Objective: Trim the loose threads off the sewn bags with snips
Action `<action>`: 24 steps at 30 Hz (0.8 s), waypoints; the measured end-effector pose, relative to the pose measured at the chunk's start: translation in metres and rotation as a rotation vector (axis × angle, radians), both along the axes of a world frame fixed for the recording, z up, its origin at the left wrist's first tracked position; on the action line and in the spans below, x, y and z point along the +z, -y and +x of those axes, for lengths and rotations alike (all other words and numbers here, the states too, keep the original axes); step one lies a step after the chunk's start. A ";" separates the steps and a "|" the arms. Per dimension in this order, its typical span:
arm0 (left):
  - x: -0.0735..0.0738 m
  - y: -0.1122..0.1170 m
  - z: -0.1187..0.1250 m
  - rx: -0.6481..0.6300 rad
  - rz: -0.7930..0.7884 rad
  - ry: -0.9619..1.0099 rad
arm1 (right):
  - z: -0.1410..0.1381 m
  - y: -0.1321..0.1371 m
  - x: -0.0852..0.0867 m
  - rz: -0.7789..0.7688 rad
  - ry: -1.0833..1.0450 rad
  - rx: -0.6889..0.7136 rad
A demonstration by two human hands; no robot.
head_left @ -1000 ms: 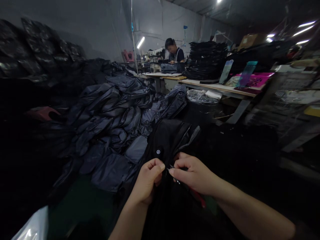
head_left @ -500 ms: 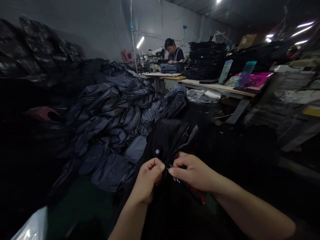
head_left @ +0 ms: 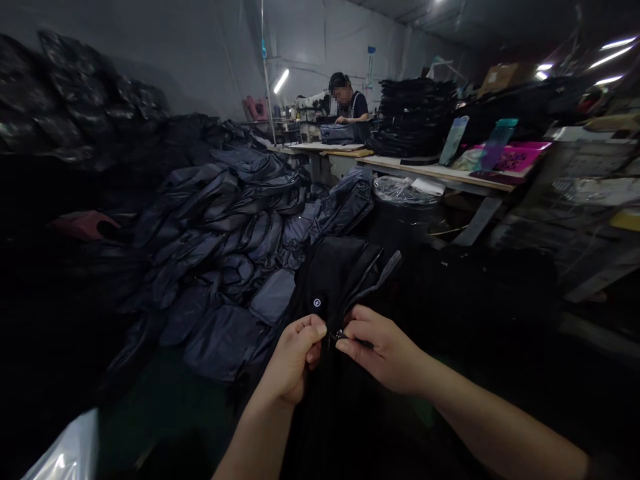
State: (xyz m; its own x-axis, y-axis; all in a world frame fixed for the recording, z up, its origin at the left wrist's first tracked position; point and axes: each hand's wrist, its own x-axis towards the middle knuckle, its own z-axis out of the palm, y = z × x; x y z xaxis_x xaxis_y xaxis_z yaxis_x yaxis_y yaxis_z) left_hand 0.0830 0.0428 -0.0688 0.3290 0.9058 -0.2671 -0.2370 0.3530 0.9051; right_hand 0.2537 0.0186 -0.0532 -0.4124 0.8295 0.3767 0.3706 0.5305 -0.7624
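Black bag [head_left: 345,263] in head view, right in front of person, round white badge [head_left: 317,303] on it. Left hand [head_left: 297,353] at bag, thumb and finger pressed together; too dark to tell what they pinch. Right hand [head_left: 384,350] just beside, not touching left, thumb and finger squeezing small shiny metal piece [head_left: 340,334]. Big heap of dark grey bags [head_left: 215,197] past left hand. Co-worker [head_left: 359,107] at table [head_left: 440,173], pink basket [head_left: 531,159] on it.

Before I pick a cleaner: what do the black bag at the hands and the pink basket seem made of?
Black bag: matte fabric, perhaps synthetic, judging by soft folds; fibre unclear. Pink basket: likely smooth plastic, given bright colour and patterned openings.
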 end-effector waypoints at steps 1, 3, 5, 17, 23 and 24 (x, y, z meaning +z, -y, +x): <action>0.000 0.000 0.000 -0.003 -0.002 0.005 | 0.000 0.000 0.000 0.010 0.009 -0.001; -0.001 0.000 0.000 -0.003 -0.002 0.003 | 0.000 0.000 0.000 0.024 0.023 -0.002; -0.001 0.000 0.000 0.003 0.001 -0.013 | 0.000 0.001 0.001 0.020 0.024 -0.007; 0.001 0.003 0.002 0.016 -0.004 -0.005 | -0.002 0.001 0.003 -0.054 -0.039 -0.046; 0.001 0.003 0.001 0.019 -0.011 0.002 | -0.004 0.001 -0.004 0.070 0.004 -0.036; 0.000 0.003 0.000 0.018 -0.014 0.006 | -0.004 0.001 -0.006 0.096 0.019 -0.036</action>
